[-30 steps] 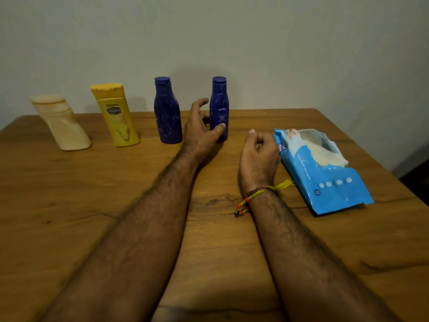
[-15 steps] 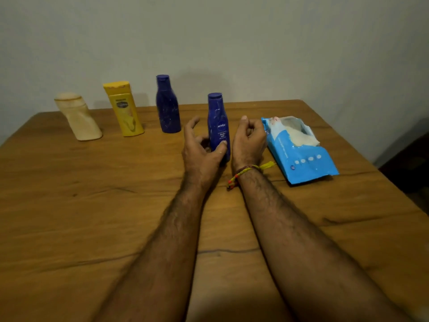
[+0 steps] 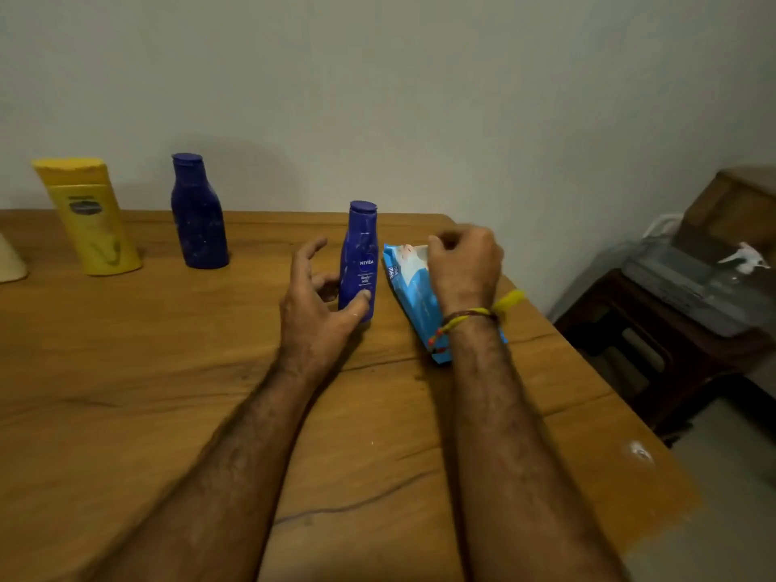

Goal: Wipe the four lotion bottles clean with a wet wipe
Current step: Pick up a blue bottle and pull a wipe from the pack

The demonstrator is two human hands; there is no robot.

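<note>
A blue Nivea bottle [image 3: 360, 262] stands upright on the wooden table [image 3: 126, 392]; my left hand [image 3: 313, 306] grips its lower part, thumb in front and fingers behind. Right of it lies a blue wet wipe pack [image 3: 409, 287] with a white wet wipe [image 3: 409, 252] showing at its open top. My right hand [image 3: 464, 264] hovers over that opening, fingers curled and pinching at the wipe. Further back stand a second dark blue bottle [image 3: 197, 216] and a yellow bottle [image 3: 90, 220]. A beige bottle [image 3: 10, 262] is cut off at the left edge.
The table's right edge runs close beside the pack. Beyond it, lower down, a dark wooden stand [image 3: 655, 350] holds a grey object [image 3: 697, 283] and a brown box [image 3: 735, 203]. A plain wall rises behind the table.
My left hand has drawn the Nivea bottle out of the row toward me. My right hand moved right from beside the bottle onto the pack's opening. The view has swung right.
</note>
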